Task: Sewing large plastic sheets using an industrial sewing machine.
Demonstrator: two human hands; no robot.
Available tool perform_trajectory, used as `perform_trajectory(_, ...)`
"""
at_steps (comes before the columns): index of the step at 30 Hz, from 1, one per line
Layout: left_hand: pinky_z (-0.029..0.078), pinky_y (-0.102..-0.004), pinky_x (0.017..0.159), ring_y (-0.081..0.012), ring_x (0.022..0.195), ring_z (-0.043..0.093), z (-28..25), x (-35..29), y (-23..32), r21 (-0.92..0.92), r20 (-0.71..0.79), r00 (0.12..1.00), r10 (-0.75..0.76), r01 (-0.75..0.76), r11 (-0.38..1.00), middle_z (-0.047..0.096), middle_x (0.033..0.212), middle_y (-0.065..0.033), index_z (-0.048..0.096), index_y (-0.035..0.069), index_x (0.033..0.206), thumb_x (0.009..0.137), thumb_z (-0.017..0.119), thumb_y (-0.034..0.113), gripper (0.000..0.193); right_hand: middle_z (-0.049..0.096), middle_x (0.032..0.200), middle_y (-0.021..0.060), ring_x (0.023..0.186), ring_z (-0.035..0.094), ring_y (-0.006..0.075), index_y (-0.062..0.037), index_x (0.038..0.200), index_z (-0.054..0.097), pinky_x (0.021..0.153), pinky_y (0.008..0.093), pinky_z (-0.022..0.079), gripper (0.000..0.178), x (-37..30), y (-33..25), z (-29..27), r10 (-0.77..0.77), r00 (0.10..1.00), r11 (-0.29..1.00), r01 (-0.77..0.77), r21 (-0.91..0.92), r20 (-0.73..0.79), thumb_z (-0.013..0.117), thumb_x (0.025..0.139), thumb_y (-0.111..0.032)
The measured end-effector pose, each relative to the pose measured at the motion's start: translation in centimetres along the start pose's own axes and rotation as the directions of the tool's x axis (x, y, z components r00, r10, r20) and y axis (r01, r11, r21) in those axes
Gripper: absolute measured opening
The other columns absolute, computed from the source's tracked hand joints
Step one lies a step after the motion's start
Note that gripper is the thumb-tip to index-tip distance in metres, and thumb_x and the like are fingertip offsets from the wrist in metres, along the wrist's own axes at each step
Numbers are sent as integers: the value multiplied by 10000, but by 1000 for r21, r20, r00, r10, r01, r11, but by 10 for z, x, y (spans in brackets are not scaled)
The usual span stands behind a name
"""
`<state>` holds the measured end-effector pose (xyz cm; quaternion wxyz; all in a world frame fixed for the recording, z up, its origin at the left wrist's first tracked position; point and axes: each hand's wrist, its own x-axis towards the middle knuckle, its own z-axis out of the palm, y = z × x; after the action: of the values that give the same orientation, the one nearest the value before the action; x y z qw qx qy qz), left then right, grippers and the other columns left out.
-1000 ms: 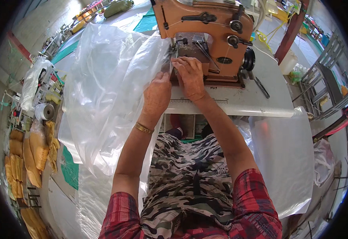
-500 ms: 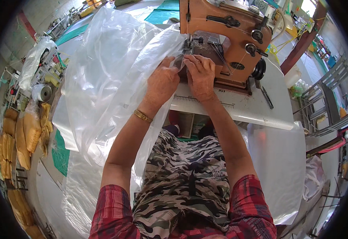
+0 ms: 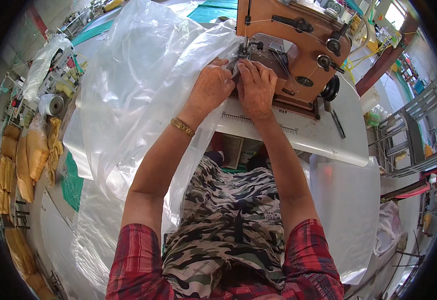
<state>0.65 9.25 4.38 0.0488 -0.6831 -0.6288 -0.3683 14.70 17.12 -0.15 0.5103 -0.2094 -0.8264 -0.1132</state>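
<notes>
A large clear plastic sheet [image 3: 143,85] spreads over the left of the table and hangs down beside my left arm. Its edge runs up to the needle area of a brown sewing machine [image 3: 283,42]. My left hand [image 3: 212,86] is closed on the sheet's edge, just in front of the presser foot [image 3: 243,50]. Close beside it, my right hand [image 3: 257,85] pinches the same edge, fingertips near the needle. The fold between my fingers is partly hidden by them.
Right of the machine, dark scissors or snips [image 3: 338,124] lie on the white table [image 3: 328,142], near the black handwheel [image 3: 330,88]. A ruler strip [image 3: 236,118] runs along the table before my hands. Yellow-brown bundles [image 3: 37,152] are stacked far left; a metal rack [image 3: 411,132] stands right.
Both hands have moved slightly up toward the presser foot, still on the plastic edge, and come closer together. The whole view has shifted a little, setting the machine further right.
</notes>
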Motion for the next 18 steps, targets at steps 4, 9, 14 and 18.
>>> perform_trajectory(4,472,-412,974,-372,1102,605,4,4,1,-33,-76,996,52,-55,998,635,1128,-281,683,-25,752,711,646,73,112,586,1277,63,1170,519,279,-68,1223,562,993,453,344,464,-1,0,3,16,1000,1000,-16,0,-12,679,775,-103)
perform_trajectory(9,486,-400,958,-376,1077,628,3,8,-2,27,-38,998,54,-53,998,644,1147,-268,710,-4,829,719,664,94,154,583,1289,48,1180,514,280,-89,1234,557,1000,451,331,430,2,-2,2,55,998,998,-55,15,12,665,820,-128)
perform_trajectory(14,494,-425,939,-363,1066,634,-16,1,37,417,13,990,141,-134,899,652,1142,-249,702,1,896,783,631,70,151,575,1295,44,1184,510,267,-80,1206,562,998,451,332,404,-2,1,3,55,997,998,-54,-27,53,657,817,-131)
perform_trajectory(18,517,-420,900,-344,1037,644,-65,-40,88,92,133,951,279,-293,952,666,1145,-178,651,16,1071,881,566,106,227,595,1261,51,1152,533,262,-70,1177,571,979,469,349,370,-3,6,0,4,1000,996,-1,88,-30,642,817,-118)
